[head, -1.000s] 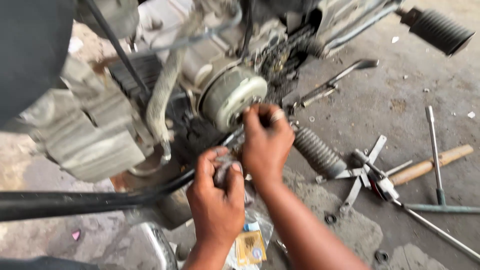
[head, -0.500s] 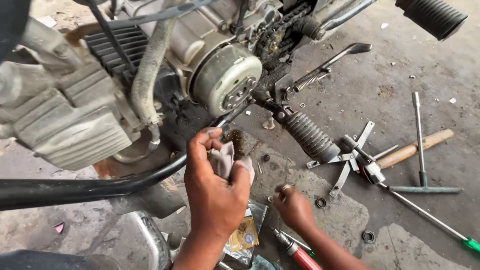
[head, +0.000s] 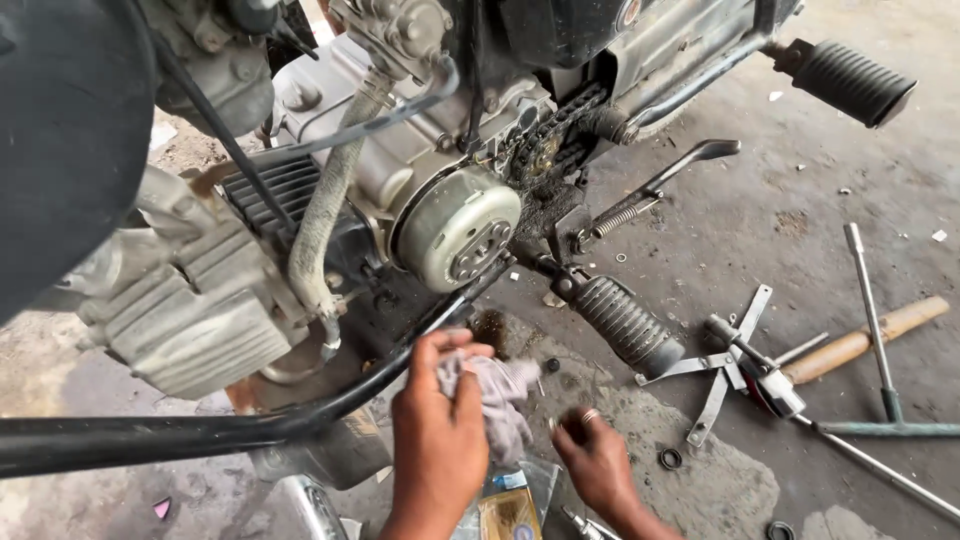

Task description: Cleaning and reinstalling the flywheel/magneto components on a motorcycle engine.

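Note:
My left hand point(head: 435, 440) is shut on a crumpled grey rag point(head: 500, 395), just below the black crash bar point(head: 200, 435) of a motorcycle. My right hand point(head: 600, 460), a ring on one finger, rests knuckles-up on the dirty concrete right of the rag. Its fingers are curled down, and what lies under them is hidden. Above both hands is the round silver engine cover point(head: 460, 230), with the greasy chain and sprocket point(head: 545, 150) exposed beside it. A ribbed rubber footpeg point(head: 625, 320) sticks out just above my right hand.
A cross wrench point(head: 725, 365), a wooden-handled tool point(head: 865, 340) and a long T-handle wrench point(head: 875, 320) lie on the floor at the right. A small black ring point(head: 670, 458) lies near my right hand. A yellow packet point(head: 510, 512) sits between my wrists. The rear footpeg point(head: 850, 80) is at the upper right.
My right hand has come down from the engine side to the floor beside the rag. My left hand keeps hold of the rag. The view has shifted.

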